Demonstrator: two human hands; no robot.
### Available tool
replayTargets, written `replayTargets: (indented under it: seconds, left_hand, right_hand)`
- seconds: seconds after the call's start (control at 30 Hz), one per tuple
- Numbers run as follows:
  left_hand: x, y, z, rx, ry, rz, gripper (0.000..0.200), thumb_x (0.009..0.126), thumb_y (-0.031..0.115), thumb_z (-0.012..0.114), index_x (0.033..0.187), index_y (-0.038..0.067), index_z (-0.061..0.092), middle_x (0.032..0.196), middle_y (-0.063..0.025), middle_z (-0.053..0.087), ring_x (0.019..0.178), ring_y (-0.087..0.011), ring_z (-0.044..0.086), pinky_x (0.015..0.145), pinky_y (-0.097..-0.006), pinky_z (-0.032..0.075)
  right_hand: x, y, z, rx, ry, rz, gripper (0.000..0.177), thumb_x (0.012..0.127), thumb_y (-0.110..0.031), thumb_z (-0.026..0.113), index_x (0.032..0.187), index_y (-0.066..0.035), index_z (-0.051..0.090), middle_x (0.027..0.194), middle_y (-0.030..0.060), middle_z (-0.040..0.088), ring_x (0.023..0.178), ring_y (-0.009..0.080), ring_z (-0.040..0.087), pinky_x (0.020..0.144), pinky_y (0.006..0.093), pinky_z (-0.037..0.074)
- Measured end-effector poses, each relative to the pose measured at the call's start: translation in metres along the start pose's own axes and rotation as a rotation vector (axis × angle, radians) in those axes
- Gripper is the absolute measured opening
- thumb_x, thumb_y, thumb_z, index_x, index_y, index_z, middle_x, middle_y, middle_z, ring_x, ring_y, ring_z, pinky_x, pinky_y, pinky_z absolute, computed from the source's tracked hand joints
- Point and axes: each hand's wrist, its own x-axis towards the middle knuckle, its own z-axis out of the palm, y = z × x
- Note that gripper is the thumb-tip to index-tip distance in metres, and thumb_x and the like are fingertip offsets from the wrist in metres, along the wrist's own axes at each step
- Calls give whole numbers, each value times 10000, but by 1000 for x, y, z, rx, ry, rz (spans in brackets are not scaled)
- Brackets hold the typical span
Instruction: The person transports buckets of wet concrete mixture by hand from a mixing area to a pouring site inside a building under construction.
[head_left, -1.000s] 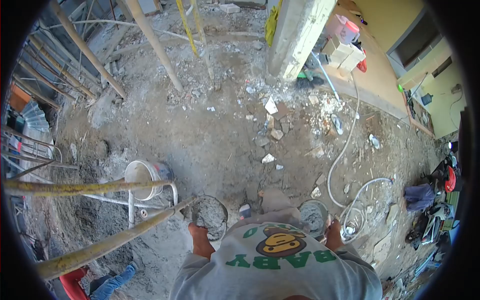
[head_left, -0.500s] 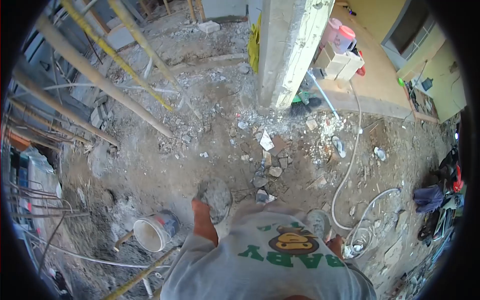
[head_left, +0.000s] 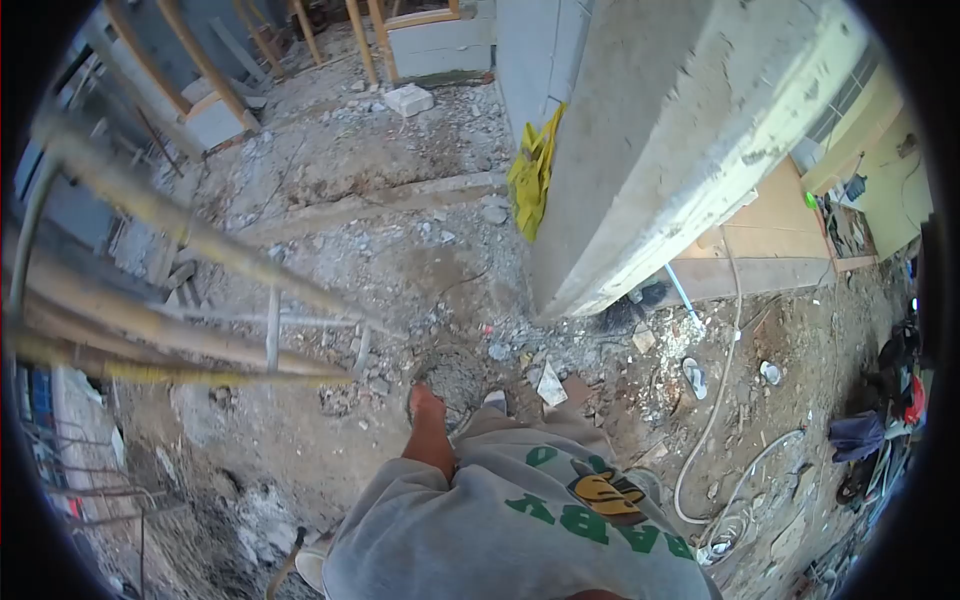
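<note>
My left hand point(head_left: 426, 405) is closed at the near edge of a round container of wet grey mortar point(head_left: 455, 385), low in front of my body. The exact grip is hard to make out. Beside my right hip, part of another round greyish object point(head_left: 645, 482) shows past the shirt point(head_left: 520, 520). My right hand is hidden behind the shirt. The tip of a shoe point(head_left: 495, 400) pokes out just right of the mortar.
A concrete column point(head_left: 640, 170) stands ahead on the right, with a yellow cloth point(head_left: 536, 175) beside it. Slanting poles point(head_left: 190, 225) cross the left side. A pale hose point(head_left: 715, 410) curls over rubble-strewn ground at the right, near sandals point(head_left: 694, 378).
My view has moved forward, so the column and poles appear nearer. The mortar container has come along with my left hand. The white bucket at the left and my right hand have dropped from sight.
</note>
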Motion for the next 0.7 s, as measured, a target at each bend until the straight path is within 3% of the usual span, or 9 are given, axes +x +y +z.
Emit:
replayTargets:
  seconds: [0.03,0.13,0.37,0.57,0.63,0.67,0.7]
  left_hand:
    - [-67,66,37,-255,15,-155,400,754,323,463,1083,96,462,1066,-106,491,979,-248,462,794,-366,383]
    - [-148,185,90,-353,-2,-229,357,748,320,481,968,42,518,1001,-101,542,940,-247,518,751,-302,434]
    - [17,281,177,-148,43,-168,323,733,319,456,925,74,544,882,-84,550,816,-237,519,656,-318,432]
    - [51,397,276,-320,-10,-85,315,687,271,489,924,74,549,880,-78,536,743,-218,523,607,-314,429]
    - [79,418,282,-322,-65,-178,301,683,235,484,928,70,545,887,-79,537,732,-221,532,616,-331,443]
    - [79,433,296,-377,77,-223,291,691,225,469,927,70,540,884,-84,534,746,-221,534,623,-357,447]
    - [86,445,303,-374,76,-224,291,691,225,469,927,70,540,884,-84,534,746,-221,534,623,-357,447]
  right_hand:
    - [-4,-5,27,-3,-5,5,311,673,-151,562,897,10,417,609,57,411,510,181,400,495,330,360]
    - [-14,-15,105,-34,-34,30,298,680,-163,556,886,2,418,603,54,410,502,178,393,487,328,354]
    - [-24,-29,282,-98,-96,67,271,695,-193,543,862,-18,421,589,46,408,481,172,378,468,322,341]
    - [-30,-42,418,-85,-153,99,251,708,-218,531,841,-34,423,577,40,405,464,166,365,453,317,329]
    - [-40,-46,449,-104,-155,102,246,713,-226,527,834,-40,423,573,37,405,458,164,360,447,315,325]
    - [-46,-47,463,-104,-158,105,243,715,-230,526,831,-43,424,571,36,404,455,163,358,445,314,323]
    - [-51,-49,478,-110,-167,107,241,717,-235,524,827,-45,424,569,35,404,452,162,356,442,313,321]
